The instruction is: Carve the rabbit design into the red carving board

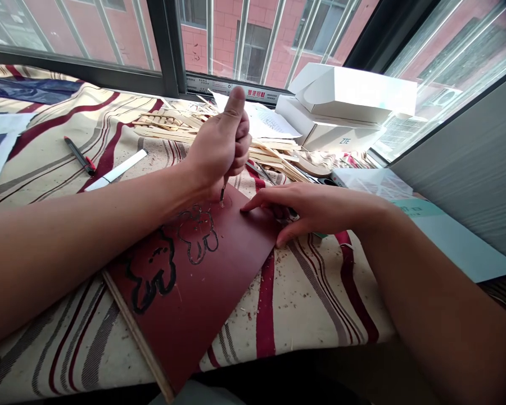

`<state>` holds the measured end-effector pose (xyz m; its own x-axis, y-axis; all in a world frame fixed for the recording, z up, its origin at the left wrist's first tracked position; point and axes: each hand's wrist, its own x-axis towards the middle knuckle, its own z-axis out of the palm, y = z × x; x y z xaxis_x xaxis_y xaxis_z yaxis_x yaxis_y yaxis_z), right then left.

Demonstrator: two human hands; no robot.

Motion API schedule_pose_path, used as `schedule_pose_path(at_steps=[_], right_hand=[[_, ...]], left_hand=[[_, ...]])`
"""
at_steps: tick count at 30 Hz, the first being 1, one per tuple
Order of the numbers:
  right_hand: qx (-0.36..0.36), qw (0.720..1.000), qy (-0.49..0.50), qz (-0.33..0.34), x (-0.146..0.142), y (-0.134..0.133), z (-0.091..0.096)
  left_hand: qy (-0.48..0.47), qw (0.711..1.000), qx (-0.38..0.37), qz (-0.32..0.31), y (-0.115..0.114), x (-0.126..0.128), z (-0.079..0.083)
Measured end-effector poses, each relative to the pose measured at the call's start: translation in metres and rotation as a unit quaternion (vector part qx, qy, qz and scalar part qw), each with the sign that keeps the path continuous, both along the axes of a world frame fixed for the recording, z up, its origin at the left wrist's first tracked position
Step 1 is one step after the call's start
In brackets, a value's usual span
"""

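"Board (204, 287) position and feel?"

"Maroon, on the cloth-covered table (240, 337); probably stiff, light, slick, best held by its edges."

"Fingers?"

"Left hand's (221, 140) grip a slim tool (222, 194), tip on board; right hand's (301, 207) spread against its right edge."

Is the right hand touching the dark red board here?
Touching. The head view shows the right hand with its index fingertip resting on the upper surface of the dark red board.
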<state>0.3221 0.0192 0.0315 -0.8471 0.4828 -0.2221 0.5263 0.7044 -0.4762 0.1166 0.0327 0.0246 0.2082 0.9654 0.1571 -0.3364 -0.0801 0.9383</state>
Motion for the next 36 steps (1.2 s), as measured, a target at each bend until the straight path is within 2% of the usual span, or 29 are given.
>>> schedule_pose_path(at_steps=[2, 3, 4, 6, 8, 9, 13, 16, 19, 22, 25, 27, 29, 31, 33, 36], right_hand=[[-0.003, 1.0, -0.001, 0.001, 0.001, 0.0, 0.0], [-0.002, 1.0, -0.001, 0.0, 0.001, 0.0, 0.0], [0.001, 1.0, 0.0, -0.001, 0.001, 0.0, 0.0], [0.009, 1.0, 0.004, -0.002, 0.002, 0.001, -0.001], [0.012, 1.0, 0.006, -0.004, 0.002, 0.0, -0.001], [0.012, 1.0, 0.005, -0.004, 0.003, 0.0, -0.001], [0.017, 1.0, -0.009, -0.007, 0.002, 0.0, 0.0], [0.015, 1.0, -0.009, -0.007, 0.002, 0.001, -0.001], [0.007, 1.0, 0.001, -0.001, 0.002, 0.001, -0.002], [0.002, 1.0, 0.013, 0.006, 0.002, 0.002, -0.002], [0.002, 1.0, 0.016, 0.007, 0.002, 0.001, -0.001], [0.003, 1.0, 0.012, 0.007, 0.002, 0.001, 0.0], [0.006, 1.0, 0.008, 0.006, 0.002, 0.001, 0.0], [0.009, 1.0, 0.006, 0.004, 0.002, 0.001, 0.0], [0.012, 1.0, 0.005, 0.004, 0.002, 0.001, -0.001], [0.016, 1.0, 0.004, 0.002, 0.003, 0.002, -0.001]], left_hand=[[-0.014, 0.996, 0.05, 0.069, -0.006, 0.007, -0.004], [-0.011, 0.994, 0.071, 0.085, -0.009, 0.009, -0.005], [0.005, 0.994, 0.078, 0.076, -0.011, 0.01, -0.004], [0.05, 0.997, 0.061, -0.002, -0.014, 0.008, 0.0], [0.068, 0.992, -0.002, -0.107, -0.012, 0.002, 0.006], [0.054, 0.989, -0.028, -0.136, -0.01, -0.002, 0.009], [-0.007, 0.981, -0.106, -0.163, 0.0, -0.014, 0.015], [-0.003, 0.98, -0.111, -0.166, 0.003, -0.014, 0.014], [-0.003, 0.992, -0.057, -0.113, -0.002, -0.007, 0.011], [0.005, 1.0, -0.004, 0.016, -0.01, 0.004, 0.005], [-0.003, 0.99, 0.047, 0.136, -0.016, 0.014, 0.0], [-0.012, 0.983, 0.062, 0.17, -0.017, 0.016, -0.001], [0.0, 0.99, 0.05, 0.132, -0.015, 0.013, 0.001], [0.012, 0.999, 0.028, 0.025, -0.012, 0.006, 0.004], [0.012, 0.996, 0.001, -0.093, -0.007, -0.002, 0.008], [-0.002, 0.982, -0.055, -0.18, 0.0, -0.013, 0.012]])
